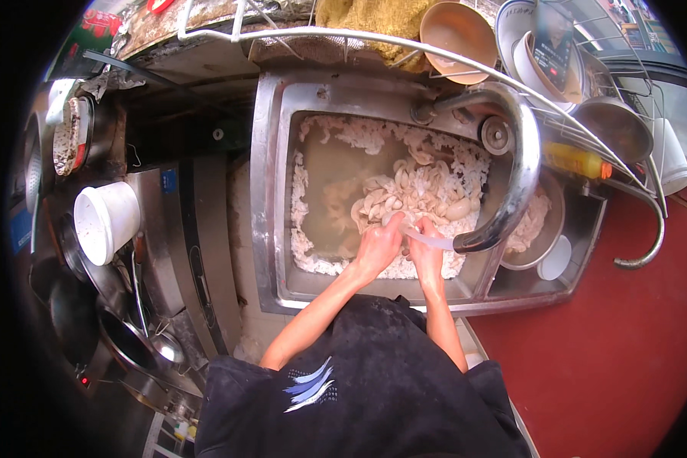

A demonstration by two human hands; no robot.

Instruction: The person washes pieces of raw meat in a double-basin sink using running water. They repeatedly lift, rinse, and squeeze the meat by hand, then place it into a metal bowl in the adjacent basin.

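Observation:
My left hand (380, 243) and my right hand (426, 246) are close together over the left basin of a steel sink (268, 200). Both grip pale, slippery casing that looks like animal intestine. A whitish translucent tube (432, 239) runs from the mouth of the curved steel tap (521, 172) to my fingers; whether it is hose or gut, I cannot tell. Just beyond my hands lies a heap of pale intestines (403, 192). Cloudy water (332, 194) fills the basin's left part, and white fatty scraps (297, 229) float along its walls.
In the right basin, a metal bowl (560, 229) holds more pale offal (529, 220), beside a white disc (554, 257). A wire rack (378, 39) with bowls overhangs the sink's far side. A yellow bottle (572, 159) stands behind. A white tub (106, 223) and pans are left; a red surface (595, 343) is right.

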